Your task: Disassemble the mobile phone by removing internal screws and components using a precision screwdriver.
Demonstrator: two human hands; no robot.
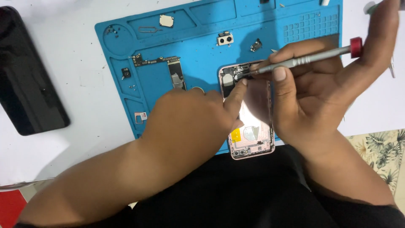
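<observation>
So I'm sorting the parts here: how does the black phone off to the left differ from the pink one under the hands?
The black phone lies closed, a plain dark slab; the pink phone lies opened, its inner parts showing. The black phone rests on the white table, touched by nothing; the pink phone sits on the blue mat, with the left hand on it and the right hand holding a screwdriver to its top end. Both lie flat.
</observation>
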